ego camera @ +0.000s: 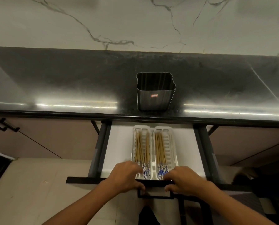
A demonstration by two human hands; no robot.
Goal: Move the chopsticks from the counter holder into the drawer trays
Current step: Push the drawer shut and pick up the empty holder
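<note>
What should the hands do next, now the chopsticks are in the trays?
Probably push the drawer shut. The metal holder on the counter looks empty, and the chopsticks lie in both white trays. The left hand and right hand already rest on the drawer's front edge by the handle, so a gentle push forward seems right.

Your left hand [127, 177] and right hand [183, 180] rest on the open drawer's front edge [80, 180]. Just behind it, chopsticks [160, 148] fill two white trays [173, 143]. Beyond, metal holder [155, 98] stands on the counter [70, 88].
</note>
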